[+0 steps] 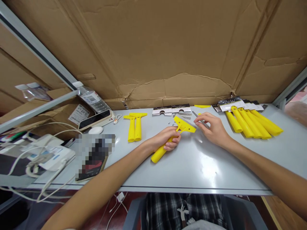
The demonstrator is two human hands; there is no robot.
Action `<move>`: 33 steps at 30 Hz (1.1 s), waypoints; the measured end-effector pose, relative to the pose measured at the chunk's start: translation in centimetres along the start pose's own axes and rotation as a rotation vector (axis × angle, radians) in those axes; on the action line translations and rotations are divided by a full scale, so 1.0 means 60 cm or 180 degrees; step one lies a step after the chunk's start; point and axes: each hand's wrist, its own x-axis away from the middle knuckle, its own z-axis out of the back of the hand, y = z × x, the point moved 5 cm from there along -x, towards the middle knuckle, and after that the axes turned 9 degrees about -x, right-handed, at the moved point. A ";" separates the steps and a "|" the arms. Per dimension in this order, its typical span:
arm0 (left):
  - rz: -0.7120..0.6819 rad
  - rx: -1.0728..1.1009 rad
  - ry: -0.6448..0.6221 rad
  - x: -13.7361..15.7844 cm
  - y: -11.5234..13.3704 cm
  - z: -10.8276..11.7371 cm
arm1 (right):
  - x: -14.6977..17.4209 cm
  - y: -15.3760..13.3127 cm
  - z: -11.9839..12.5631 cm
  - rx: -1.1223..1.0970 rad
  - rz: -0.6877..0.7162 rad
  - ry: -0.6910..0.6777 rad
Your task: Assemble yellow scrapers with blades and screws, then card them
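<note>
My left hand (169,138) is wrapped round the handle of a yellow scraper (184,125), whose wide head points up and right with a metal blade along its edge. My right hand (212,127) pinches a slim grey metal tool, which looks like tweezers (203,124), just right of the scraper head. Whether the tool touches the head I cannot tell. Small screws (173,124) lie left of the head. Behind it are loose metal blades (185,114). Two yellow scraper handles (137,127) lie side by side farther left.
Several yellow scrapers with black-and-white cards (255,123) fan out at the right. More cards (181,109) and a yellow piece (202,106) lie against the cardboard wall (168,48). On the left are a phone (94,166), white cables (50,179) and a plastic bottle (93,97).
</note>
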 end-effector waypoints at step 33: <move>0.0062 -0.0241 0.0202 0.002 0.002 -0.010 | 0.019 -0.001 -0.041 -0.0357 -0.0358 -0.0284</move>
